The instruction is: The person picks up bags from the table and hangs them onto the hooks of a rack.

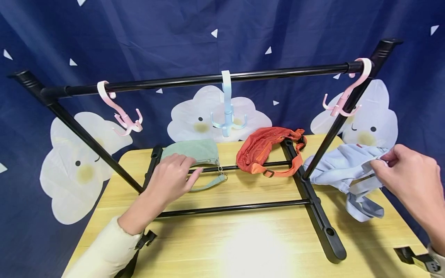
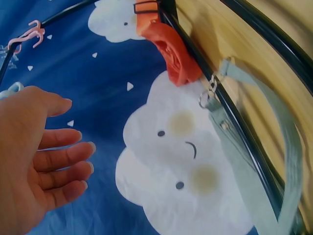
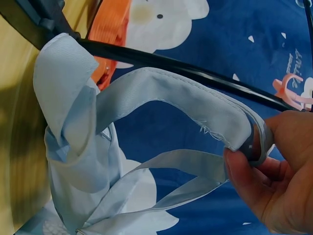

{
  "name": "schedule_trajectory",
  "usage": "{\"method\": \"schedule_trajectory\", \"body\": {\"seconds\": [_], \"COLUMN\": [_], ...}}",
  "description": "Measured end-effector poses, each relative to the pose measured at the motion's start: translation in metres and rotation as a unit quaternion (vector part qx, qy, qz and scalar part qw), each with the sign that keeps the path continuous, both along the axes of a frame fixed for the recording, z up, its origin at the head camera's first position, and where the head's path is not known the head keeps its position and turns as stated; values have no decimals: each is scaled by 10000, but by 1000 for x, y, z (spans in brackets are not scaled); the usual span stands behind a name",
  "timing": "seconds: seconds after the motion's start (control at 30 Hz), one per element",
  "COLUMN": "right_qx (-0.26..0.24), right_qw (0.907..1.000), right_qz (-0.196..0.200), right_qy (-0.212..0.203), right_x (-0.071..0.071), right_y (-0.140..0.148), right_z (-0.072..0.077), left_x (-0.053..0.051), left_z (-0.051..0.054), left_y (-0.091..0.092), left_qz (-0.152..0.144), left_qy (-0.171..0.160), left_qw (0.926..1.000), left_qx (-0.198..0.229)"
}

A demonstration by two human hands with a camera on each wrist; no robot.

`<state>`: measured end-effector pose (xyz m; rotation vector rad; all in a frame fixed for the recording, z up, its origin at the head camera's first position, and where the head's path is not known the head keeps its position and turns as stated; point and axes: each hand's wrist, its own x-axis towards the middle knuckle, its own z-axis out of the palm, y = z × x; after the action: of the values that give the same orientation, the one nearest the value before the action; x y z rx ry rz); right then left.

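At the right of the head view, the right hand (image 1: 411, 179) pinches the edge of a light blue cloth bag (image 1: 333, 166); the right wrist view shows its strap (image 3: 171, 88) looped up into the thumb and fingers (image 3: 274, 171). The bag hangs partly over the table beside the rack's right foot. The left hand (image 1: 174, 173) is in front of a green pouch (image 1: 194, 148), fingers relaxed and holding nothing; in the left wrist view this hand (image 2: 44, 156) has its fingers loosely bent, apart from the pouch (image 2: 234, 156).
A black rack (image 1: 187, 81) stands on the wooden table (image 1: 208, 235). On its bar hang a pink hook (image 1: 121, 116) at left, a pale blue hook (image 1: 227, 112) mid-bar and another pink hook (image 1: 344, 96) at right. A red-orange waist bag (image 1: 259, 148) lies between the feet.
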<state>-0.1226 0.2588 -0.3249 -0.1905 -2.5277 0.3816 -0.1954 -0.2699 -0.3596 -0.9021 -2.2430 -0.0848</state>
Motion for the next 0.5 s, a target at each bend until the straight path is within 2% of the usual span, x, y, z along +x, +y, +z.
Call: {"method": "schedule_trajectory", "body": {"seconds": [0.23,0.5], "right_qx": [-88,-262], "right_qw": [10000,9996], "right_qz": [3,113], "right_qy": [36,-76], "right_x": [2,5], "right_y": [-8,-13], "right_z": [3,3], "left_x": [-3,-4], "left_z": [-2,-7], "left_y": [24,49], "left_qz": [-307,-557], "left_qy": [-136,-498], "left_qw": [9994,9972], "left_qx": [8,67]}}
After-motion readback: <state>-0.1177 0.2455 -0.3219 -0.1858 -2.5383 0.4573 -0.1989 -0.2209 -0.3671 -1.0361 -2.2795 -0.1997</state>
